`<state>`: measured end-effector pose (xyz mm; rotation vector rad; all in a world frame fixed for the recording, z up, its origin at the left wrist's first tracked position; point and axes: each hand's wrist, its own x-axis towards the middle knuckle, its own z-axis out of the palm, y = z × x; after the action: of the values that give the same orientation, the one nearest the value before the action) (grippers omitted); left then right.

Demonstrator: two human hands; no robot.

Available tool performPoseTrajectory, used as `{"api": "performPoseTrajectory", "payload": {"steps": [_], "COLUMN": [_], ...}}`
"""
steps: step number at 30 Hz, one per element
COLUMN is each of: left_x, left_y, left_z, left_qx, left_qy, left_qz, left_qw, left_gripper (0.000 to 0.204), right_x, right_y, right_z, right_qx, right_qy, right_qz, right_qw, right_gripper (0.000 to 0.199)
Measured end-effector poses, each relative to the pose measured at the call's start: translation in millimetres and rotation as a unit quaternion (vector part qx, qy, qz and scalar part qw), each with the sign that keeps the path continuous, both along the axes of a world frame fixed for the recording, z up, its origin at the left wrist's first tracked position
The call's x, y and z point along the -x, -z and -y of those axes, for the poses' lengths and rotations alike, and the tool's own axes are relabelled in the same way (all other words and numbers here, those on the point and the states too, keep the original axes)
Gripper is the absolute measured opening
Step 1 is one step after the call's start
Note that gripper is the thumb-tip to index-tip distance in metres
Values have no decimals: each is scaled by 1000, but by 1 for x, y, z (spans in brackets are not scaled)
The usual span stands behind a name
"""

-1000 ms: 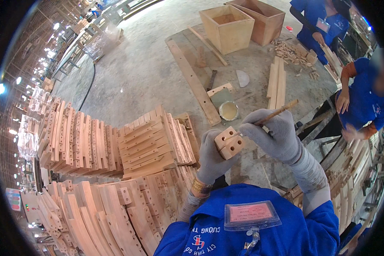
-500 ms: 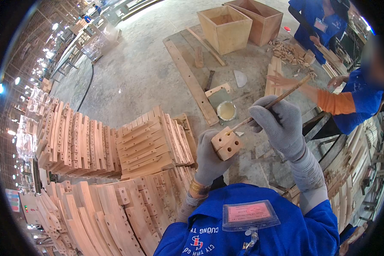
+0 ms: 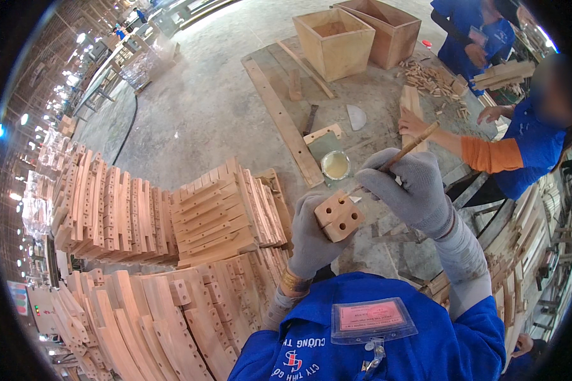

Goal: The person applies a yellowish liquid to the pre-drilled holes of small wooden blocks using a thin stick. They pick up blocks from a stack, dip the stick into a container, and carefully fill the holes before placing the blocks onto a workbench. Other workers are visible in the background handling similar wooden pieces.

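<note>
Stacked drilled wood pieces (image 3: pixel 114 209) crowd the left, and here's the gloved left hand (image 3: pixel 313 238) wrapped round a wooden block (image 3: pixel 340 216), apparently to present its holed face upward. Just beyond sits an open pot (image 3: pixel 335 165), seemingly for easy reach, while the gloved right hand (image 3: pixel 410 190) pinches a slim stick (image 3: pixel 414 146), slanting down at the block's holes.

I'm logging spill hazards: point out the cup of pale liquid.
In the head view, the cup sits right of the long drilled board and appears above the wooden block held in the left hand.
</note>
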<state>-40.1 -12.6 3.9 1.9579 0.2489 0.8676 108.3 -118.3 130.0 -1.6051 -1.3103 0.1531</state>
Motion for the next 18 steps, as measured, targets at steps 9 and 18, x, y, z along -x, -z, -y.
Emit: {"api": "performPoseTrajectory", "payload": {"steps": [9, 18], "left_x": [1, 6], "left_y": [2, 14], "left_z": [-2, -12], "left_qx": [4, 9], "left_qy": [-12, -59], "left_qz": [-1, -21], "left_qw": [1000, 998], "left_gripper": [62, 64], "right_x": [-1, -16], "right_y": [-9, 18], "right_z": [-4, -21], "right_qx": [9, -63], "right_qy": [-11, 111], "right_qz": [36, -231], "right_qw": [999, 964], "right_gripper": [15, 19]}}
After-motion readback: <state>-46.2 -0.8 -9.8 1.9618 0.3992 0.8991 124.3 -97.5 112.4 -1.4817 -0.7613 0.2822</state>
